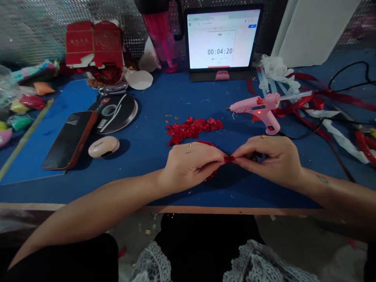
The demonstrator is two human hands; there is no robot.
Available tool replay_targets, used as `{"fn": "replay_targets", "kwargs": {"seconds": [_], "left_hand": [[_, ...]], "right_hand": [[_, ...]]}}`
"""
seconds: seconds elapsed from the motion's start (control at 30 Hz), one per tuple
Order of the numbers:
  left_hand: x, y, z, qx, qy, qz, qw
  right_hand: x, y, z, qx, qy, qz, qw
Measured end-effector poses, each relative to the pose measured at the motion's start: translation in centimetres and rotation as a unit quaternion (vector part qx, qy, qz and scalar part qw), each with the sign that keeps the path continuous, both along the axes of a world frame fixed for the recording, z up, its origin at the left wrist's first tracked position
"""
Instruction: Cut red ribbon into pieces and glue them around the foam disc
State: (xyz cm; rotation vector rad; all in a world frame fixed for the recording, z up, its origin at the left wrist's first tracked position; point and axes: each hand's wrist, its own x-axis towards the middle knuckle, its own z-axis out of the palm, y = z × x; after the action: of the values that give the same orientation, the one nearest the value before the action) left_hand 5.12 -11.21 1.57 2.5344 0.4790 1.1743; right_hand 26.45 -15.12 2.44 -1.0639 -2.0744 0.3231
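My left hand (190, 166) and my right hand (267, 161) meet above the blue table top (141, 184), and their fingertips pinch a small piece of red ribbon (229, 159) from both sides. Most of the piece is hidden by my fingers. Just beyond my hands lies a heap of small folded red ribbon pieces (192, 129), with a few more partly hidden under my left hand. A pink hot glue gun (260, 107) lies beyond my right hand, with a glue stick in its back end and a lit red lamp.
A phone (69, 140), a white earbud case (103, 147) and a ribbon spool (113, 113) lie at the left. A tablet showing a timer (223, 39) stands at the back. Tangled red and white ribbons (331, 117) and a black cable lie at the right.
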Motion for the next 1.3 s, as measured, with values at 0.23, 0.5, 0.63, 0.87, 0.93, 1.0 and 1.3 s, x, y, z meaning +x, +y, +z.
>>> {"fn": "replay_targets", "kwargs": {"seconds": [0.23,0.5,0.63,0.87,0.93,1.0,1.3], "left_hand": [[0.09,0.04,-0.11,0.009,-0.014,-0.007,1.0],[0.07,-0.37,0.01,0.023,0.01,0.03,0.999],[0.1,-0.42,0.02,0.028,0.005,0.042,0.999],[0.17,-0.41,-0.01,0.024,0.017,0.041,0.999],[0.17,-0.44,-0.02,0.03,0.02,0.045,0.998],[0.14,-0.45,-0.05,0.037,0.012,0.052,0.998],[-0.01,-0.3,-0.16,0.041,0.007,0.022,0.999]], "right_hand": [[-0.15,-0.19,0.17,0.019,-0.032,-0.008,0.999],[-0.15,-0.33,-0.04,0.049,-0.051,-0.02,0.997],[-0.21,-0.34,0.09,0.055,-0.062,-0.014,0.996],[-0.27,-0.41,0.03,0.081,-0.079,-0.011,0.994],[-0.29,-0.39,-0.04,0.089,-0.082,-0.008,0.993],[-0.31,-0.36,-0.05,0.089,-0.079,-0.006,0.993],[-0.37,-0.38,0.02,0.077,-0.085,-0.018,0.993]]}}
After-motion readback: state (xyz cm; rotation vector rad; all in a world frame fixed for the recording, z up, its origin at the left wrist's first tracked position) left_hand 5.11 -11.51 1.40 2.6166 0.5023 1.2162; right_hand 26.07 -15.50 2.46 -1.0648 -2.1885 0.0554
